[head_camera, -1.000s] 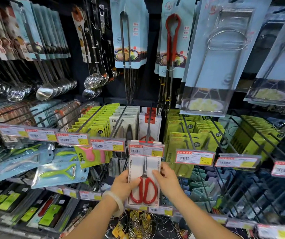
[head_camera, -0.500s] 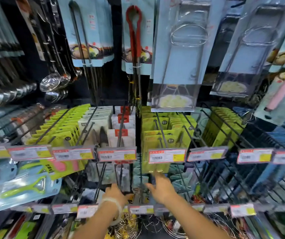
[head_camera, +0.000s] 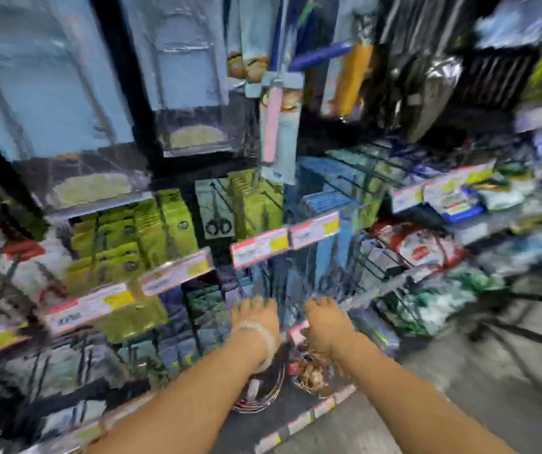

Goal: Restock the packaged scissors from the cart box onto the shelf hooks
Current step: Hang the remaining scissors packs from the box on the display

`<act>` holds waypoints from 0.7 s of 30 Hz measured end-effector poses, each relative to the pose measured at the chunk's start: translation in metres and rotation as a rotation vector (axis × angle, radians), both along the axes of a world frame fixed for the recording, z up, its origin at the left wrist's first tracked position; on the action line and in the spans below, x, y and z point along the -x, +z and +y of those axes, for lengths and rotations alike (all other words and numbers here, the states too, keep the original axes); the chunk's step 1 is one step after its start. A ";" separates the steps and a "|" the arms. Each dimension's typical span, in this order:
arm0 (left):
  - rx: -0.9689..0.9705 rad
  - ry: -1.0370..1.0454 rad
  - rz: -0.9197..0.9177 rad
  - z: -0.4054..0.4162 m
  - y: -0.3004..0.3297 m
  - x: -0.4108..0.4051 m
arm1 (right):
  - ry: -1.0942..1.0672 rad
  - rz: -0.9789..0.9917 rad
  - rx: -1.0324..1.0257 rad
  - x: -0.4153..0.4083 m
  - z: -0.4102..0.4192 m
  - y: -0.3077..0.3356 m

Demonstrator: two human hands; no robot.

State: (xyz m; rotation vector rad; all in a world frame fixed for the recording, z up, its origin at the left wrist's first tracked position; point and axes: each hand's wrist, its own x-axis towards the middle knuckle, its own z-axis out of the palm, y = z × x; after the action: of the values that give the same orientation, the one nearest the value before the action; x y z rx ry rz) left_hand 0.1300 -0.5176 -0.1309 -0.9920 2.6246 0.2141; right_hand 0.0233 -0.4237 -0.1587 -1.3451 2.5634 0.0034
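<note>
The head view is heavily blurred. My left hand (head_camera: 255,317), with a pale bracelet at the wrist, and my right hand (head_camera: 326,326) reach forward side by side in front of the lower hooks. Both hold nothing, and their fingers look loosely extended. White packs of red-handled scissors (head_camera: 32,273) hang on a hook at the far left, well away from both hands. The cart box is out of view.
Green packs (head_camera: 125,244) and a pack of black scissors (head_camera: 217,219) hang on hooks behind price tags (head_camera: 259,247). Large blue packs (head_camera: 50,77) hang above. Wire hooks with bagged goods (head_camera: 420,247) jut out at the right, above grey floor (head_camera: 459,404).
The red scissors pack I held a second ago now hangs on its hook, released. The view has swung to the right and both hands have dropped lower, empty.
</note>
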 end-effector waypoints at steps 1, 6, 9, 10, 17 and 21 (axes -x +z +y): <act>-0.004 -0.036 0.008 0.013 0.003 0.023 | -0.035 0.009 0.008 0.020 0.019 0.003; -0.036 -0.228 0.027 0.095 0.011 0.138 | -0.249 0.053 0.031 0.113 0.128 0.016; -0.053 -0.356 0.014 0.157 0.018 0.202 | -0.398 0.068 0.021 0.157 0.197 0.024; -0.054 -0.406 0.025 0.177 0.019 0.221 | -0.443 0.074 0.023 0.171 0.221 0.027; -0.023 -0.715 0.085 0.300 0.017 0.328 | -0.713 0.032 0.013 0.246 0.356 0.031; -0.038 -0.818 0.034 0.344 0.010 0.385 | -0.824 -0.001 -0.004 0.284 0.399 0.015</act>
State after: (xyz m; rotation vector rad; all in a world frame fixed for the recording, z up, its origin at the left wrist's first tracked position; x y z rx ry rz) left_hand -0.2546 -0.1740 -0.1206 0.1454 2.7934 0.0760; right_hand -0.2611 -0.0251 -0.1436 -0.2059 2.9014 -0.1376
